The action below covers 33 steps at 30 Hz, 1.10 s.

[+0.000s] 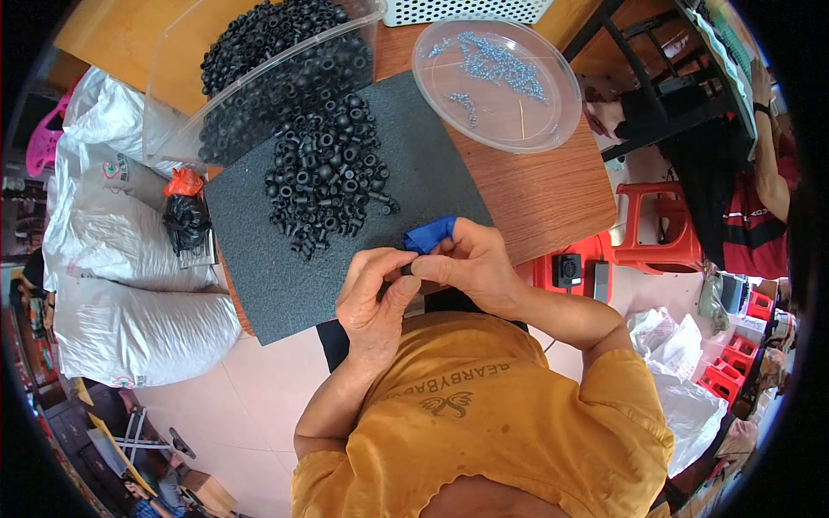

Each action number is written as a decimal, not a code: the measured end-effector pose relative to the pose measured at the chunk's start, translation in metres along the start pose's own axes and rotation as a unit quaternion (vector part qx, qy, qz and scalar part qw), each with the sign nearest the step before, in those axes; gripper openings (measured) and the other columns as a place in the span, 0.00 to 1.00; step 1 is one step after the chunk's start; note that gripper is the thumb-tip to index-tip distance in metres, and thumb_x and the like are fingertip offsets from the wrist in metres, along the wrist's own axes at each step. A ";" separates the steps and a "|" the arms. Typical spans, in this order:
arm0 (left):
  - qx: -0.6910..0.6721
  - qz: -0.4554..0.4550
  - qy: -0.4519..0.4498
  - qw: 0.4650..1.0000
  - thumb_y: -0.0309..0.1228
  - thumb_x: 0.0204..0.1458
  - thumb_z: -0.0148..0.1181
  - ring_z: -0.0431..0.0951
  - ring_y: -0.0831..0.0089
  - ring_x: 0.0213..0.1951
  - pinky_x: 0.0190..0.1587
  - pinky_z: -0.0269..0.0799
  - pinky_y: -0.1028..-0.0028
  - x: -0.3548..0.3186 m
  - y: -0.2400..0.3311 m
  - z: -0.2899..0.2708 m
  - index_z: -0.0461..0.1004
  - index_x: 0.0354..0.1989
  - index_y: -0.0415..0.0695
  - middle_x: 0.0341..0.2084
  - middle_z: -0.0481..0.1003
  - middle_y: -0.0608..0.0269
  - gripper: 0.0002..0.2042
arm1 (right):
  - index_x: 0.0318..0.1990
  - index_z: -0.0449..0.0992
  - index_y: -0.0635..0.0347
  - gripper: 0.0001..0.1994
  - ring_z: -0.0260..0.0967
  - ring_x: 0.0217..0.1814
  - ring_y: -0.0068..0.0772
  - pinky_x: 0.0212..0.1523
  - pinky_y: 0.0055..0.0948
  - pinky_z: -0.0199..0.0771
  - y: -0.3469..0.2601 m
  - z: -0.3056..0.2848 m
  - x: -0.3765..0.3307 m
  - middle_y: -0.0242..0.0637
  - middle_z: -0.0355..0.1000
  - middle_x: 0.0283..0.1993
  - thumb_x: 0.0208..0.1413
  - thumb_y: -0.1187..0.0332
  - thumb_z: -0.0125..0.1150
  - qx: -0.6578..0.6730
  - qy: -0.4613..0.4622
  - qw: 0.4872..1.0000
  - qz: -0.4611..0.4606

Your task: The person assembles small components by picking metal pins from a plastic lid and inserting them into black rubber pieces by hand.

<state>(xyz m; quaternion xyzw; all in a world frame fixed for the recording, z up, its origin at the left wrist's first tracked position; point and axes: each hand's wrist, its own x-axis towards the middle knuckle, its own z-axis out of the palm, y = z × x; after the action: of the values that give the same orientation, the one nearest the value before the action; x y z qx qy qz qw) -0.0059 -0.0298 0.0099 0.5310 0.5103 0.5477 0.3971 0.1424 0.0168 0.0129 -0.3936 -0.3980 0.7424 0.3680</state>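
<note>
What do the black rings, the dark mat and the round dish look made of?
Black rings: likely rubber, matte black, moulded grommet shape. Dark mat: probably foam or felt, grey, grainy, no shine. Round dish: clear plastic, see-through with glossy rim. Left hand and right hand pinch one ring together.

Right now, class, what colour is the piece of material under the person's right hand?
Blue: the cloth-like piece shows at the right hand, seen in the head view.

small black rubber grommet (406,270), pinched between fingertips
</note>
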 end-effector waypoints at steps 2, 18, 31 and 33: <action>0.022 0.015 0.005 1.000 0.28 0.48 0.62 0.66 0.82 0.30 0.32 0.63 0.84 0.000 -0.002 -0.004 0.73 0.38 0.36 0.34 0.70 0.66 0.11 | 0.36 0.71 0.66 0.11 0.67 0.30 0.18 0.29 0.19 0.70 -0.005 0.003 0.003 0.33 0.72 0.31 0.47 0.71 0.65 -0.061 0.010 0.998 -0.022; -0.126 -0.097 0.054 0.986 0.22 0.49 0.60 0.69 0.83 0.32 0.35 0.64 0.85 -0.004 -0.013 -0.018 0.73 0.40 0.35 0.31 0.70 0.66 0.10 | 0.37 0.71 0.64 0.17 0.61 0.31 0.44 0.30 0.36 0.65 -0.006 0.003 0.068 0.39 0.65 0.30 0.32 0.77 0.56 -0.575 -0.070 0.613 -0.537; -0.119 -0.110 0.036 0.986 0.22 0.49 0.60 0.72 0.82 0.34 0.36 0.66 0.84 0.000 -0.016 -0.015 0.73 0.40 0.35 0.31 0.72 0.65 0.10 | 0.35 0.71 0.63 0.14 0.61 0.31 0.46 0.31 0.36 0.63 -0.013 -0.025 0.050 0.40 0.64 0.28 0.37 0.81 0.62 -0.520 0.001 0.743 -0.420; -0.109 -0.081 0.055 0.989 0.25 0.49 0.60 0.72 0.81 0.27 0.29 0.69 0.84 0.002 -0.019 -0.012 0.73 0.40 0.35 0.29 0.76 0.60 0.11 | 0.35 0.71 0.63 0.14 0.61 0.31 0.46 0.31 0.37 0.64 -0.011 -0.030 0.050 0.40 0.65 0.28 0.37 0.81 0.62 -0.525 0.007 0.738 -0.425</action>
<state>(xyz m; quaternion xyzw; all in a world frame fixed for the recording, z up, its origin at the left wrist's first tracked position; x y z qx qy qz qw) -0.0203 -0.0267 -0.0069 0.4104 0.5101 0.5942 0.4673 0.1499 0.0736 -0.0029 -0.3198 -0.8477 0.1799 0.3831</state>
